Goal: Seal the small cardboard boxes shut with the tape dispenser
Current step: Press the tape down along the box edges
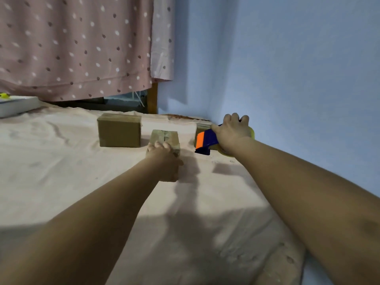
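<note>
The right hand point(232, 130) clenches the dispenser point(206, 140), just in front of the wall box point(202, 127). To its left, the left hand point(164, 159) grasps the middle box point(165, 138), whose top seam looks untaped. Likely next: bring the dispenser over and press tape onto that seam.

readable text: none anywhere in view
left cardboard box point(119, 130): plain brown faces, nothing legible
middle cardboard box point(165, 137): plain brown, nothing legible
right cardboard box point(202, 127): mostly hidden, nothing legible on the part in view
tape dispenser point(205, 141): blue and orange body, no legible brand or number
white flat item point(17, 105): at the left edge, too blurred to read
curtain point(76, 46): printed spots only, no lettering
</note>
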